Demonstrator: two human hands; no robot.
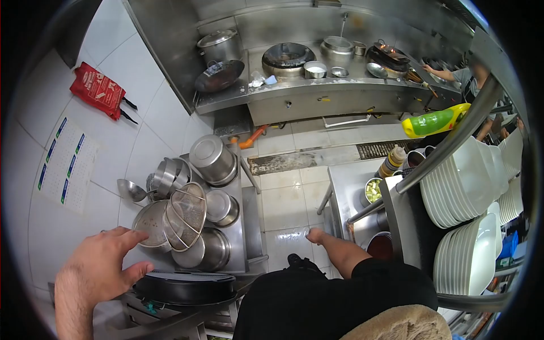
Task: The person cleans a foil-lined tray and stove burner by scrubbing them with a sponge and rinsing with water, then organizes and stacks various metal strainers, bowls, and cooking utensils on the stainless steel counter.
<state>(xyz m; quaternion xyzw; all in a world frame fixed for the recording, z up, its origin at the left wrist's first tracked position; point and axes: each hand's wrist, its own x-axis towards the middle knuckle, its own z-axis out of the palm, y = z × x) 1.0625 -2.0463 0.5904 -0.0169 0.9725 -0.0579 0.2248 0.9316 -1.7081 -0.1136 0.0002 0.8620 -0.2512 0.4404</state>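
Note:
My left hand (107, 263) is raised at the lower left, its thumb and fingers apart, holding nothing. Just beyond its fingertips, a round strainer (152, 224) leans among the cookware. A wire-mesh basket strainer (187, 215) rests beside it, against a metal pot (205, 252). Below the hand lies a black round pan (184, 290). My right hand (315, 236) hangs low over the tiled floor (286, 218), away from the cookware. Its fingers look curled, and whether anything small is in them is too unclear to make out.
Across the aisle runs a stove counter (266, 90) with woks and pots; flames show under one wok (388, 54). To my right, a shelf holds stacked white bowls (453, 187) and a green-yellow bottle (436, 120). Another person's arm (442, 72) is at the far right.

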